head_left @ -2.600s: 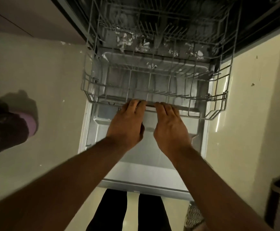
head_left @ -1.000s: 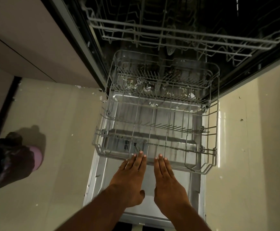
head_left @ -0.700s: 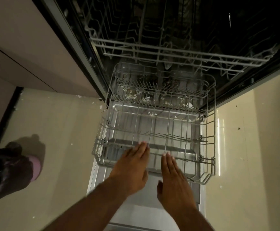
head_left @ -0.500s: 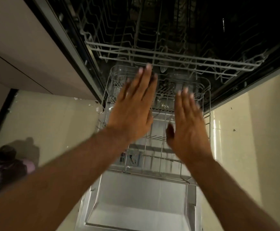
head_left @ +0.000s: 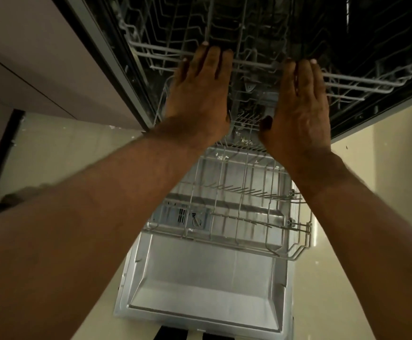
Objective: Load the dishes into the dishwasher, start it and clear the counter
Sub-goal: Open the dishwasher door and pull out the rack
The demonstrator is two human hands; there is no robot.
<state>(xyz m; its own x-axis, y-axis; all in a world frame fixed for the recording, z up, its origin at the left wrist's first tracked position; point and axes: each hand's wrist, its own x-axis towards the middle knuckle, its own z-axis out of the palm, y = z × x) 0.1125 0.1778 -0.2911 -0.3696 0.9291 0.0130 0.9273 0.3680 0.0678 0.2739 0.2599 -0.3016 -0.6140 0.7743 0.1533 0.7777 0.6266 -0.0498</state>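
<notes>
Head view | I see left hand [head_left: 200, 94] and right hand [head_left: 300, 101], fingers straight, flat on front rail of upper rack [head_left: 362, 81], gripping nothing | lower rack [head_left: 295, 241] drawn out over open dishwasher door [head_left: 205, 285], no dishes in it.

Left hand [head_left: 200, 94]: fingers straight, lying on upper rack [head_left: 362, 81] front rail.
Right hand [head_left: 300, 104]: same rail, fingers straight.
Lower rack [head_left: 295, 239]: pulled out over open dishwasher door [head_left: 200, 278].

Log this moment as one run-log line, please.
left hand: on upper rack front rail | right hand: same | lower rack: pulled out, empty | door: open
</notes>
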